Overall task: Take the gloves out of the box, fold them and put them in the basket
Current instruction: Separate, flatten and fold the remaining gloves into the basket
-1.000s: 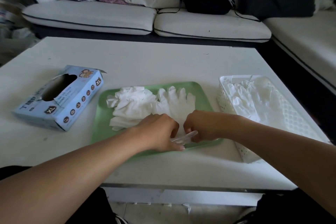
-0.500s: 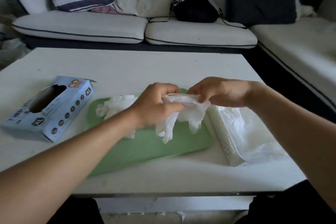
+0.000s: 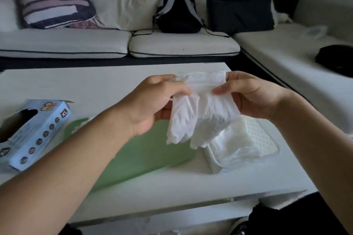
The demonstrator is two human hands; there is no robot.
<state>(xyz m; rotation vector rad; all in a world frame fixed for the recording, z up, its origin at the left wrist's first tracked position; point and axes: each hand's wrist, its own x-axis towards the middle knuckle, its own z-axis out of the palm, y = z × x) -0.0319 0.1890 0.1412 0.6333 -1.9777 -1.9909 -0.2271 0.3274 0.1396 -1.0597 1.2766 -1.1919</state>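
A white glove (image 3: 202,108) hangs in the air above the table, held between both hands. My left hand (image 3: 152,105) pinches its left side and my right hand (image 3: 252,95) pinches its right side near the top edge. Its lower part droops, folded over. Below it the white lattice basket (image 3: 256,135) sits at the right with gloves inside. The green tray (image 3: 145,156) lies in the middle, mostly hidden by my left arm; a bit of the white glove pile (image 3: 84,123) shows at its left edge. The blue glove box (image 3: 36,131) lies at the left, its opening up.
The white table (image 3: 95,84) stretches ahead to a white sofa (image 3: 183,46) with cushions and a black backpack (image 3: 177,15). A dark object (image 3: 336,59) lies on the sofa section at the right. The table's front edge is near my knees.
Both hands lifted the glove from the tray, higher and to the right above the basket. The camera tilted up, showing more of the sofa.
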